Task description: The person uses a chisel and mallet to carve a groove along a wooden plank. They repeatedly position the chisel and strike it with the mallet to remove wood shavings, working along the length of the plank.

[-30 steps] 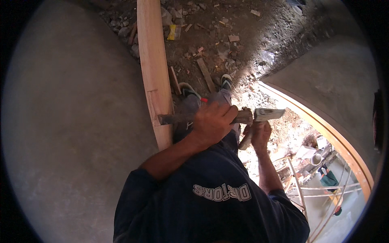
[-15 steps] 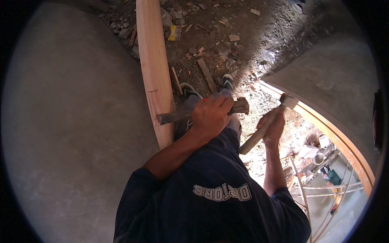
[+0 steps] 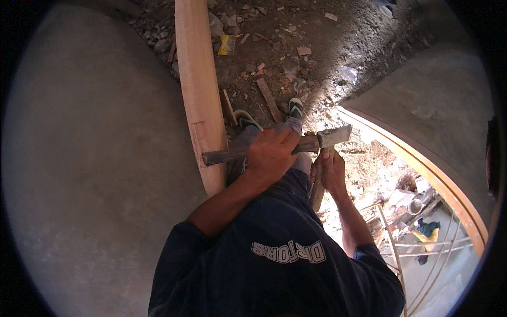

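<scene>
My left hand [image 3: 272, 156] is closed around the middle of a dark wooden-handled chisel [image 3: 224, 156], held roughly level. The chisel's left end meets the pale wooden post [image 3: 198, 68], beside a rectangular outline marked or cut into its face. At the chisel's right end, the metal head of a hammer [image 3: 335, 136] touches the handle butt. My right hand [image 3: 332, 171] grips the hammer's wooden handle just below the head; the handle slants down toward my shirt. My fingers hide the middle of the chisel.
Grey plastered walls rise at left [image 3: 100, 158] and right [image 3: 428, 84]. A wooden frame edge [image 3: 417, 158] curves down the right side. Wood scraps [image 3: 269, 99] and rubble lie around my sandalled feet [image 3: 296, 107]. A pale bucket [image 3: 415, 206] and thin poles [image 3: 391, 238] stand at lower right.
The hammer has swung left with my right hand, its head now against the chisel's butt. My left hand and the chisel stay nearly in place. A green and yellow shape at lower right has shifted.
</scene>
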`<state>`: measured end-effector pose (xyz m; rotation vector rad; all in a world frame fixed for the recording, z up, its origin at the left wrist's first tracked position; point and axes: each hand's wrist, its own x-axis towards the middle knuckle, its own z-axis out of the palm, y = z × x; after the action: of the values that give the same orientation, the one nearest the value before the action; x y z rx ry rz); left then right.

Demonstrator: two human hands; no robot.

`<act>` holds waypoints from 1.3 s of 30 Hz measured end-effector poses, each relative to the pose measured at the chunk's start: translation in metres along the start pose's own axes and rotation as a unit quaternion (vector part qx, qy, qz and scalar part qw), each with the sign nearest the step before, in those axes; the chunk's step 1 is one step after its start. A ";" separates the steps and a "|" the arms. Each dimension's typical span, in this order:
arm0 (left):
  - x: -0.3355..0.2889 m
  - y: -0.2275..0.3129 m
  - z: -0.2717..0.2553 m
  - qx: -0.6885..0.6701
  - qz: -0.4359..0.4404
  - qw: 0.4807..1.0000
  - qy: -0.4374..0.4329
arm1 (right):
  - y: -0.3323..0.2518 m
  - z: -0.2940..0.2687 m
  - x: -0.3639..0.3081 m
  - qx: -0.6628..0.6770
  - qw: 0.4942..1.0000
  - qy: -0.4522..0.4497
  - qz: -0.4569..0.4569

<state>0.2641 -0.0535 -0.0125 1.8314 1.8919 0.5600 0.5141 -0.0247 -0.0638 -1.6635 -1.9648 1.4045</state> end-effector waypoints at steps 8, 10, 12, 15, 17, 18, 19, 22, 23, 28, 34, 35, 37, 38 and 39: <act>-0.001 -0.002 -0.002 0.009 -0.007 1.000 -0.002 | -0.040 -0.008 0.007 0.296 0.932 0.080 0.192; 0.001 -0.004 0.000 0.011 -0.009 1.000 -0.003 | -0.053 -0.003 0.009 0.217 0.958 -0.067 0.177; 0.001 -0.002 -0.002 0.020 -0.012 1.000 -0.017 | -0.059 -0.015 0.013 0.144 0.979 -0.046 0.134; -0.002 -0.002 -0.004 0.000 -0.015 0.999 -0.051 | -0.049 -0.020 0.019 0.219 0.968 0.009 0.121; -0.002 0.000 -0.006 -0.012 -0.029 0.994 -0.102 | -0.051 -0.023 0.026 0.224 0.967 0.040 0.116; -0.001 0.004 -0.009 -0.012 -0.044 0.989 -0.141 | -0.052 -0.023 0.029 0.214 0.968 0.053 0.115; -0.001 0.006 -0.012 -0.011 -0.059 0.982 -0.180 | -0.050 -0.022 0.030 0.199 0.974 0.054 0.098; -0.004 0.004 -0.011 -0.041 -0.040 0.979 -0.195 | -0.050 -0.021 0.033 0.239 0.969 0.014 0.067; -0.005 0.004 -0.011 -0.039 -0.027 0.985 -0.165 | -0.052 -0.019 0.033 0.237 0.967 0.012 0.091; 0.004 0.008 -0.015 -0.063 0.031 0.997 -0.033 | -0.047 -0.017 0.029 0.266 0.957 0.012 0.111; 0.006 -0.002 -0.010 -0.044 0.009 0.998 -0.051 | -0.051 -0.021 0.032 0.251 0.961 0.024 0.112; 0.006 -0.004 -0.008 -0.031 0.008 0.998 -0.055 | -0.048 -0.021 0.034 0.244 0.962 0.035 0.119; 0.009 -0.006 -0.007 -0.004 0.006 0.998 -0.061 | -0.044 -0.023 0.036 0.252 0.961 0.063 0.100; 0.009 -0.006 -0.007 -0.002 0.004 0.998 -0.061 | -0.042 -0.024 0.036 0.255 0.959 0.078 0.092; 0.009 -0.006 -0.007 -0.001 0.002 0.998 -0.059 | -0.051 -0.026 0.038 0.303 0.940 0.104 0.119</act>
<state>0.2547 -0.0448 -0.0109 1.8268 1.8096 0.4437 0.4852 0.0262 -0.0270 -1.6809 -1.0811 1.6163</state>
